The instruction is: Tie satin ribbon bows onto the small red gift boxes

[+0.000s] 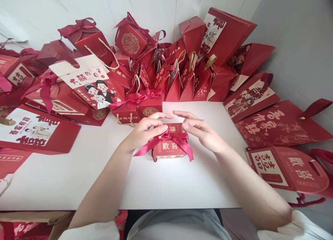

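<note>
A small red cardboard box printed with pale Chinese characters sits at the middle of a smooth white tabletop, directly in front of the person and between the two bare hands. A glossy magenta satin ribbon is tied in a bow across its top, with tails spreading to either side, and a dark red twisted cord shows at its lower left edge. The left hand curves in from the left, its thumb at the upper edge of the ribbon and its index finger reaching out beyond the box. The right hand mirrors it from the right, thumb tip just beside the bow. Both hands are loosely bent, thumbs parted from index fingers; whether either one pinches the ribbon or merely touches it, I cannot tell. Behind the hands stands a wide red carton with a magenta bow and gold rope handles. To its left leans a white-and-red paper bag showing a cartoon wedding couple. On the right lie a flat red paper bag with a dark red strap and a round-topped red carton with a cut-out handle.
</note>
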A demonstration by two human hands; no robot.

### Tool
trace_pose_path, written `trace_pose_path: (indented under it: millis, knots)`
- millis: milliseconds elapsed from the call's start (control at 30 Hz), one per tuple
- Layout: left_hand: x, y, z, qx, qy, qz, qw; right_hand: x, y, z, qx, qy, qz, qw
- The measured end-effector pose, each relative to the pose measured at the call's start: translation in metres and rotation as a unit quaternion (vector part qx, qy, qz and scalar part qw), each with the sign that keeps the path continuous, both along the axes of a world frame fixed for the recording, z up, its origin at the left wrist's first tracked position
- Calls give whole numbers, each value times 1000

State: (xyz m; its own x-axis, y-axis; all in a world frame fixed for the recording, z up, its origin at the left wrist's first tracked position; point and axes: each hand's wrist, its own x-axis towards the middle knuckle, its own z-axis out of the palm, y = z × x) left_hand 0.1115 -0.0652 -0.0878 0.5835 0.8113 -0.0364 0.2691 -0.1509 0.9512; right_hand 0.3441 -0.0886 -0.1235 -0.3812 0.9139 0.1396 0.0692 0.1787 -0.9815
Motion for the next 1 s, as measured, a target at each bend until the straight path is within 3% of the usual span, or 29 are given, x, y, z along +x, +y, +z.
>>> trace_pose_path:
  millis: [300,467,1000]
  knots:
    - [-5,5,-1,3,23,-34,999,-2,-5,6,14,-2,41,999]
    - [-8,6,1,16,56,-31,998,0,-3,1,36,-2,47,998]
    - [-20,16,0,81,90,-116,986,3,2,-7,36,-34,59,997]
